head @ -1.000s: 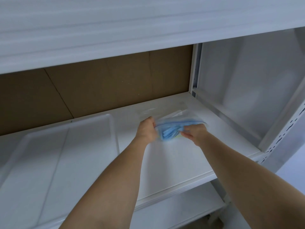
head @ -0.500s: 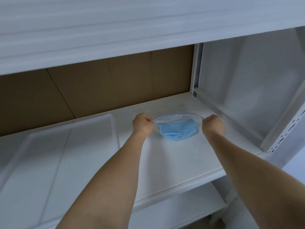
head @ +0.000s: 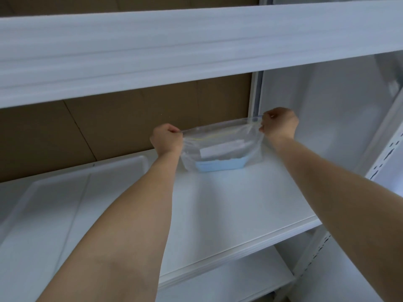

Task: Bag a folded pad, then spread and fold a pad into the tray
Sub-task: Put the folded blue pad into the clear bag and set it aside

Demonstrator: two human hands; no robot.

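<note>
Head view. Both forearms reach forward over a white shelf (head: 229, 205). The left hand (head: 166, 139) is closed in a fist, with its fingers pinching the left end of the top edge of a clear plastic bag (head: 222, 147). The right hand (head: 279, 125) is closed in the same way and pinches the right end of that top edge. The right hand sits slightly higher than the left, so the top edge of the bag runs taut between them at a slight slant.

The bag hangs below and between the two hands. Its bottom reaches down to the shelf surface; whether it touches the shelf cannot be told. A thin yellow line runs along the bag just under the top edge. A white label patch shows on the bag wall below the midpoint between the hands.

The folded pad (head: 220, 165), light blue, lies inside the bag at its bottom, below and between the hands, nearer the left hand's side than the right.

A white tray (head: 87, 177) rests on the same shelf to the left of the left hand and below the left forearm, well apart from the bag.

Behind the hands stands a brown cardboard backing (head: 109, 127). Above the hands runs the front edge of an upper shelf (head: 196, 44). To the right of the right hand is a white side panel (head: 327, 110), and a perforated upright post (head: 388, 153) stands beyond the right forearm.
</note>
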